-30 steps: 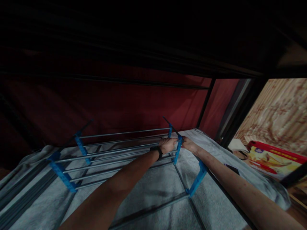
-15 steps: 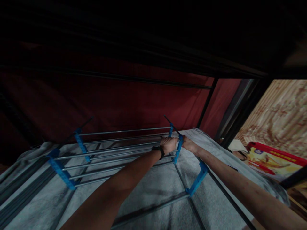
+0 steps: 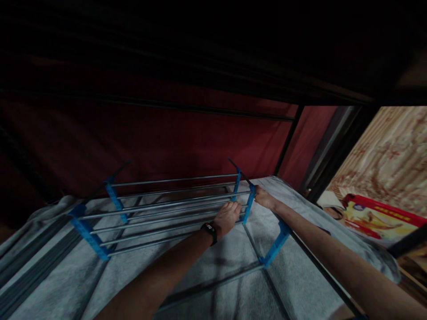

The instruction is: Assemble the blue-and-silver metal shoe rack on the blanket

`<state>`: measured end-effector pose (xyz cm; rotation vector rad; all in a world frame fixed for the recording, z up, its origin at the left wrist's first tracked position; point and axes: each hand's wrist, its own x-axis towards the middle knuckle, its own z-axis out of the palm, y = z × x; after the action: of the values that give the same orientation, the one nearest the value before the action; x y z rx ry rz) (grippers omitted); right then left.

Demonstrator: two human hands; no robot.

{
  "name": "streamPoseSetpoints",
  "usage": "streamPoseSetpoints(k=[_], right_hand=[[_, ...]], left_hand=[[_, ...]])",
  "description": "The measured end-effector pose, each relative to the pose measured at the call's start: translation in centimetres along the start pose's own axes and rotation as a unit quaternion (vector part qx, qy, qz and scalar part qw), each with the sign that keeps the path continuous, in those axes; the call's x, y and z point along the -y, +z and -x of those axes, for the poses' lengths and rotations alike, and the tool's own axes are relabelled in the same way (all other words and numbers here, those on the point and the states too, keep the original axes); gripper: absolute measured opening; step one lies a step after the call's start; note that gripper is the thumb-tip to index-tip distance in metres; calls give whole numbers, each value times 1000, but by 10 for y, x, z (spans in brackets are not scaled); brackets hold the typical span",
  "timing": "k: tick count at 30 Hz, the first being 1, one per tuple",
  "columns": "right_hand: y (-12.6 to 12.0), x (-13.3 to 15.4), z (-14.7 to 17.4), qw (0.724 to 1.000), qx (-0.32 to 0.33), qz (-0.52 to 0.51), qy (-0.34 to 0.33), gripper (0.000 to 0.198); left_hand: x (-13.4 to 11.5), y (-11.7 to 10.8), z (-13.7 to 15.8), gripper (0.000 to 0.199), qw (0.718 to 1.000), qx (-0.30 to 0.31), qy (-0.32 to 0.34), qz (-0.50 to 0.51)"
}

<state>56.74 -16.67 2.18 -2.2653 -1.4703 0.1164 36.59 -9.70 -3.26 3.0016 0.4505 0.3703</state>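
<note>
A rack of thin metal rods [image 3: 167, 196] set between blue plastic end brackets lies on a grey blanket [image 3: 216, 271]. My left hand [image 3: 227, 216], with a black watch [image 3: 209, 229] on its wrist, curls its fingers over one of the lower rods right beside the right-hand blue bracket [image 3: 249, 205]. My right hand [image 3: 265, 198] grips that same bracket from its outer side, near the top. The opposite blue bracket [image 3: 87, 232] stands at the rack's left end. A further blue bracket [image 3: 276, 247] sits lower, under my right forearm.
A dark red cloth wall [image 3: 167, 142] closes the back, with black frame bars [image 3: 288, 138] and a low dark ceiling above. At the right, past the blanket's edge, lies a red and yellow box [image 3: 376, 218] before a patterned beige surface [image 3: 387, 155].
My left hand has let go of the upper rod and dropped to a lower rod near the same bracket. My right hand has stayed on the bracket. The view has shifted slightly.
</note>
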Motion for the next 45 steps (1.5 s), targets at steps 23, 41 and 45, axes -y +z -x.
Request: streamPoseSetpoints(k=[23, 41, 45], right_hand=[[4, -3, 0, 1000, 15, -1, 5, 40], [-7, 10, 6, 1000, 12, -1, -24, 30], [-8, 10, 4, 1000, 13, -3, -21, 28]], left_hand=[[9, 19, -61, 31, 982, 77, -103, 142], [18, 4, -69, 34, 971, 108, -92, 195], [15, 3, -66, 29, 971, 113, -93, 188]])
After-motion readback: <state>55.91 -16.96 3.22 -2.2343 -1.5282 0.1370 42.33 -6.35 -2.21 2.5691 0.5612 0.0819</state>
